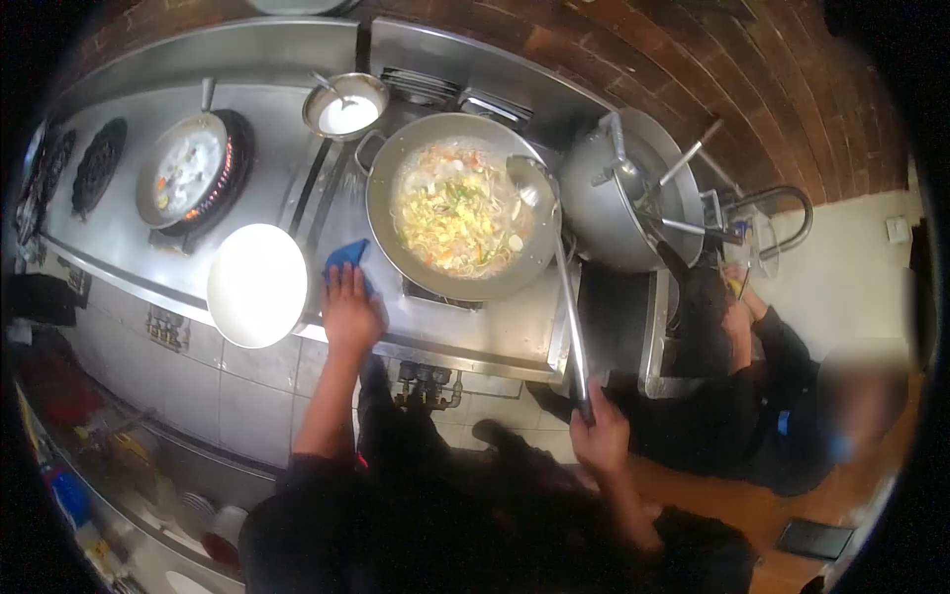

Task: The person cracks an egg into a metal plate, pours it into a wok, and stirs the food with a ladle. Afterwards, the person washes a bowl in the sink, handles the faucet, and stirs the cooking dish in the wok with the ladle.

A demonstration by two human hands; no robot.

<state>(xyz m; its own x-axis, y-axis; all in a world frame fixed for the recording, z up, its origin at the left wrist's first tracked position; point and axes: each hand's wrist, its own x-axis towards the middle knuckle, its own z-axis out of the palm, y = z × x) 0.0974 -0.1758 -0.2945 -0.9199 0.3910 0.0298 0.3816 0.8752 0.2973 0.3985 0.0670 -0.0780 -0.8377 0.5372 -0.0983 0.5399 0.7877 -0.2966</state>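
My left hand [352,309] is closed over a folded blue cloth [345,254], pressing it against the steel stovetop near its front edge. My right hand [600,434] grips the dark end of a long-handled ladle [568,307]. The ladle's bowl rests inside the right rim of a large wok [541,243], which holds noodles in broth [457,213] with yellow egg strips and green pieces. Left of my left hand is a large white bowl [257,287], overhanging the counter edge.
At the left a pan [150,203] of whitish food sits over a lit burner. A metal bowl of white powder [346,114] stands behind. Right of the wok are a large pot [606,230] with utensils and a curved tap [804,213]. A co-worker's hands [740,309] are busy there.
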